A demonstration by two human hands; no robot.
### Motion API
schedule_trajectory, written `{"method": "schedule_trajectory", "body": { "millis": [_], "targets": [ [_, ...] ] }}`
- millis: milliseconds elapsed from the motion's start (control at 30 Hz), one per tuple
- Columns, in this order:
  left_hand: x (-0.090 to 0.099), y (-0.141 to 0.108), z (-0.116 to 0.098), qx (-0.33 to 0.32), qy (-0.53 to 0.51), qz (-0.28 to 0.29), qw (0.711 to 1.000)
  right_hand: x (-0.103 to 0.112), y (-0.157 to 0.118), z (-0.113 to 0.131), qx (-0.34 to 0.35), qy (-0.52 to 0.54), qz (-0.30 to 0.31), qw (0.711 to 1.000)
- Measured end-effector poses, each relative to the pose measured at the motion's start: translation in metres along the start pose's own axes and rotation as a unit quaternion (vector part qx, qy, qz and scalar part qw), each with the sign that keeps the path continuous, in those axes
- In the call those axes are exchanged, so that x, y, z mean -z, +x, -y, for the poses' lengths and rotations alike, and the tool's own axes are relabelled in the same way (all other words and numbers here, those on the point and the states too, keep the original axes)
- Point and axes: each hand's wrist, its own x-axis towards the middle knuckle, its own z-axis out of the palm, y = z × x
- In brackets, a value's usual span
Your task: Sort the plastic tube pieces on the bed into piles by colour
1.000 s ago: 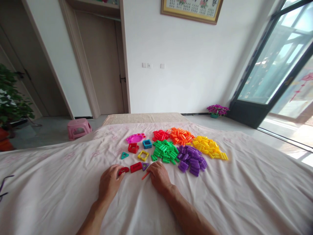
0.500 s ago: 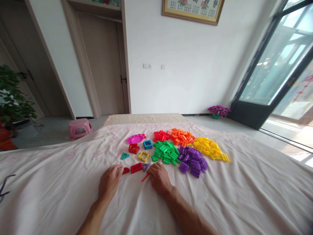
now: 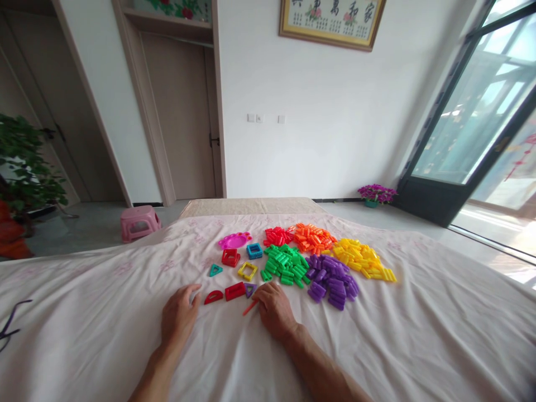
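Note:
My left hand (image 3: 181, 312) rests on the cloth with thumb and fingers apart, just left of a red half-round frame piece (image 3: 214, 297). Nothing shows in it. The fingers of my right hand (image 3: 274, 307) are closed on a thin orange-red stick (image 3: 249, 308), whose free end points toward me. A small purple triangle (image 3: 250, 290) lies beside those fingertips. Between my hands is a red rectangular piece (image 3: 235, 291). Farther back sit a teal triangle (image 3: 215, 270), a yellow square frame (image 3: 248, 271), red square frames (image 3: 230, 257) and blue square frames (image 3: 254, 250).
Piles of green (image 3: 285, 262), purple (image 3: 333, 279), yellow (image 3: 362, 258), orange (image 3: 313, 238) and red (image 3: 277, 235) tube pieces lie to the right. Behind the frames is a pink tray (image 3: 233, 240). Glasses (image 3: 10, 326) lie at far left. The cloth (image 3: 402, 335) is wrinkled.
My left hand has drawn back to the left, uncovering the red half-round piece. My right hand stays about where it was with the stick. The whole view has tilted up slightly.

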Motion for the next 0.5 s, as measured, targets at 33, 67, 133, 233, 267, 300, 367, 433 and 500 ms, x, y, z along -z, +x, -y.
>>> {"method": "schedule_trajectory", "body": {
  "millis": [33,67,133,233,267,300,367,433,500],
  "targets": [
    [0.0,-0.001,-0.002,0.005,-0.006,0.005,1.0,0.0,0.0,0.0,0.002,0.0,0.001,1.0],
    [0.001,-0.001,-0.006,0.011,-0.011,0.01,1.0,-0.001,0.0,-0.001,0.004,-0.001,0.001,1.0],
    [0.002,0.002,-0.014,0.023,-0.009,0.023,0.999,-0.002,0.0,-0.002,0.009,-0.002,0.001,1.0],
    [0.001,0.013,-0.033,0.023,0.012,0.04,0.999,-0.003,0.0,-0.002,0.011,0.001,-0.003,1.0],
    [-0.001,0.019,-0.041,0.019,0.019,0.045,0.999,-0.004,0.0,-0.003,0.01,0.003,-0.004,1.0],
    [-0.003,0.025,-0.048,0.013,0.024,0.049,0.998,-0.004,0.0,-0.003,0.009,0.005,-0.006,1.0],
    [-0.01,0.04,-0.062,0.003,0.035,0.059,0.998,-0.005,-0.001,-0.004,0.009,0.007,-0.008,1.0],
    [-0.019,0.056,-0.075,-0.001,0.049,0.073,0.996,-0.005,-0.001,-0.005,0.01,0.007,-0.009,1.0],
    [-0.029,0.07,-0.085,0.002,0.061,0.089,0.994,-0.005,-0.001,-0.004,0.008,0.004,-0.007,1.0]
  ]
}}
